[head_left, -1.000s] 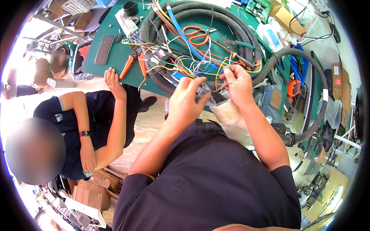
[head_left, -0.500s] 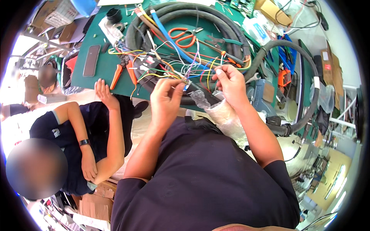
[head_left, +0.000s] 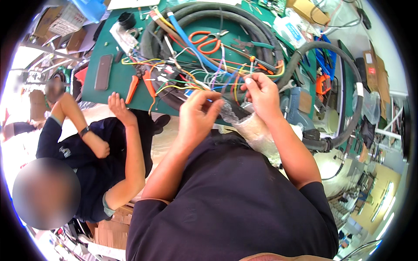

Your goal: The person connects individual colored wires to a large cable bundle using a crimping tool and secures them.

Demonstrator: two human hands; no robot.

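My left hand [head_left: 198, 115] is among loose coloured wires [head_left: 178, 85], its fingers curled toward the thumb; what sits between the fingertips is hard to make out. My right hand [head_left: 262, 98] pinches a thin wire between thumb and index finger, to the right of the left one. Behind both lies a thick black cable coil [head_left: 148, 43] on the green bench mat [head_left: 93, 69], with a blue cable [head_left: 187, 37] across it. Orange-handled scissors [head_left: 209, 41] and a cutter [head_left: 263, 45] rest inside the coil. Crumpled plastic wrap [head_left: 254, 132] hangs below my hands.
A co-worker [head_left: 91, 161] is at the bench's near left, one hand [head_left: 119, 108] by its edge. A phone [head_left: 103, 71], crimping pliers [head_left: 133, 88], a wrench [head_left: 286, 85] and a blue tray [head_left: 331, 61] surround the coil. A cable loop [head_left: 350, 122] arcs down on the right.
My left hand first moved left, then back rightward, its fingers staying among the wires. My right hand shifted slightly left in view. The co-worker's bent arm lifted toward the upper left.
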